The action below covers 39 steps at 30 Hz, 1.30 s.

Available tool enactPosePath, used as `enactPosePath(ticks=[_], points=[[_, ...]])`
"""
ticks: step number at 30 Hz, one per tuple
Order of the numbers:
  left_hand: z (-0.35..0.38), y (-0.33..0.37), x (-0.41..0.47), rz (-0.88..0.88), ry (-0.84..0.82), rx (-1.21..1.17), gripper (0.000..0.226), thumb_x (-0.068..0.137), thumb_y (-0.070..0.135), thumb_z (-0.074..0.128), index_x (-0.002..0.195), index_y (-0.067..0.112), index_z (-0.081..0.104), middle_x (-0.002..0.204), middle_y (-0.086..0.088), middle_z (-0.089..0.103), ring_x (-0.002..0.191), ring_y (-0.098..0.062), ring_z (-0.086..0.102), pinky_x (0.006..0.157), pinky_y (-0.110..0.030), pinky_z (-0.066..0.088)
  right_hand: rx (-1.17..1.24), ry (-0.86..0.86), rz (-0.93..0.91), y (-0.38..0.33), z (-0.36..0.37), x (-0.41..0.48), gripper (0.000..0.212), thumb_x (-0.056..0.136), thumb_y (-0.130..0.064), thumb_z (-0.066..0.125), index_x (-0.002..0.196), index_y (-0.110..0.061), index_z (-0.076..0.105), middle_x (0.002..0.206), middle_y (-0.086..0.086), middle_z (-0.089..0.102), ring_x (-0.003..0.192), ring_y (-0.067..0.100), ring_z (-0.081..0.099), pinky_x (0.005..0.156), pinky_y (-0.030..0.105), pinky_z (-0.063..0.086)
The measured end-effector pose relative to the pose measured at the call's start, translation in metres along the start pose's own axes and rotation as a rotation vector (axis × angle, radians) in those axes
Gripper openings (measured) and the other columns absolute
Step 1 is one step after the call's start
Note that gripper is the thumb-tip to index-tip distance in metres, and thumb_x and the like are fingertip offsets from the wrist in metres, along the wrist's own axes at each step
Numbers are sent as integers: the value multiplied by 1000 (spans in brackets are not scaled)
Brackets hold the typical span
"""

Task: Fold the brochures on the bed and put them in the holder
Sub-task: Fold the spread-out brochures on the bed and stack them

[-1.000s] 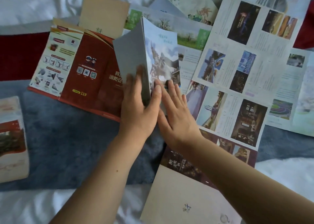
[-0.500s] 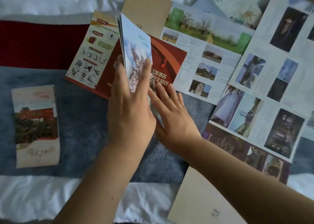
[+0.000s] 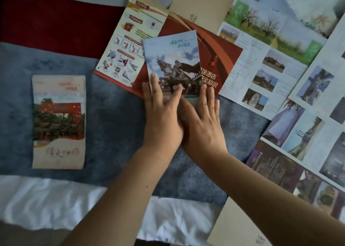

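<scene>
Both hands flat, fingers spread, gripping nothing: left hand [image 3: 162, 111] & right hand [image 3: 202, 118] press the folded statue brochure [image 3: 172, 62] at frame centre, prob. to set the crease. It lies partly on the red brochure [image 3: 214, 59]. Folded one [image 3: 58, 121] at left; holder not in view.

White-sheeted bed [image 3: 56, 204] under a blue blanket [image 3: 115, 118] and red cloth [image 3: 56, 21]; folded brochure [image 3: 58, 121] at left. Unfolded brochures [image 3: 261, 62] spread at right.
</scene>
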<state>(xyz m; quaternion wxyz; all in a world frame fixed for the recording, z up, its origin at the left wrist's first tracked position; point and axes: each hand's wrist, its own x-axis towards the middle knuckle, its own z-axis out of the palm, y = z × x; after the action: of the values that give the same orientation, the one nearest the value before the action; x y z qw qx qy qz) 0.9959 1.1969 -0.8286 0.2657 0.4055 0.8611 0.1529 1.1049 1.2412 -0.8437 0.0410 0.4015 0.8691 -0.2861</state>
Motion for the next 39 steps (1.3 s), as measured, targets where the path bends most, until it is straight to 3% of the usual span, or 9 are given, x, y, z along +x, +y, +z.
enactPosePath(ticks=[6,14,18,21,27,31,34,37,39], points=[[-13,-14,0,-19,172,-219,56,91,-1,68,143,16,59,167,-13,26,153,-32,24,123,-40,27,133,63,78,-22,3,9,75,102,-29,58,164,-13,20,172,16,2,158,29,-12,124,32,-17],[-47,-77,-23,103,361,-217,53,79,-19,57,119,10,75,160,-17,40,150,-39,29,122,-47,32,6,-27,-32,-88,31,16,75,106,-35,47,166,-21,4,172,14,-10,154,29,-28,121,35,-24],[-74,-118,-37,50,474,-240,61,72,-28,46,116,5,76,153,-17,49,144,-36,42,121,-35,34,59,-51,-91,-123,51,19,71,107,-25,42,166,-19,4,172,14,-5,158,30,-16,127,42,-11],[-91,-149,-48,-23,520,-250,61,74,-26,45,118,5,74,153,-15,50,142,-34,45,117,-39,40,18,-60,-46,-132,57,27,69,108,-40,27,166,-16,0,174,9,-2,160,24,-6,129,44,-6],[-111,-202,-60,-168,405,-191,53,78,-13,77,125,11,71,159,-9,43,146,-33,38,111,-26,35,-218,-17,249,-126,46,60,80,104,-60,14,164,-13,-7,171,21,-10,157,38,-12,126,52,-11],[-115,-223,-64,-114,340,-156,65,72,-24,70,129,7,70,158,-13,43,144,-39,39,104,-44,50,-257,-46,-46,-156,56,57,69,107,-56,13,165,-23,-8,169,20,-17,156,37,-20,124,46,-17],[-115,-234,-70,-54,334,-83,58,80,-17,53,130,8,70,159,-13,42,143,-39,41,108,-47,47,-255,-166,-320,-185,78,38,68,106,-52,15,166,-26,-1,171,15,-13,156,34,-20,123,45,-17],[-115,-243,-77,-13,341,-53,53,92,9,32,128,4,71,156,-16,45,140,-42,45,110,-48,46,-240,-207,-394,-202,103,17,66,107,-45,27,166,-26,4,172,15,-9,157,32,-17,127,47,-9],[-115,-252,-83,-5,343,-23,56,92,7,28,128,1,70,154,-16,48,138,-41,47,111,-45,45,-223,-217,-369,-208,117,5,67,109,-44,31,166,-25,1,172,15,-13,157,29,-20,129,48,-4]])
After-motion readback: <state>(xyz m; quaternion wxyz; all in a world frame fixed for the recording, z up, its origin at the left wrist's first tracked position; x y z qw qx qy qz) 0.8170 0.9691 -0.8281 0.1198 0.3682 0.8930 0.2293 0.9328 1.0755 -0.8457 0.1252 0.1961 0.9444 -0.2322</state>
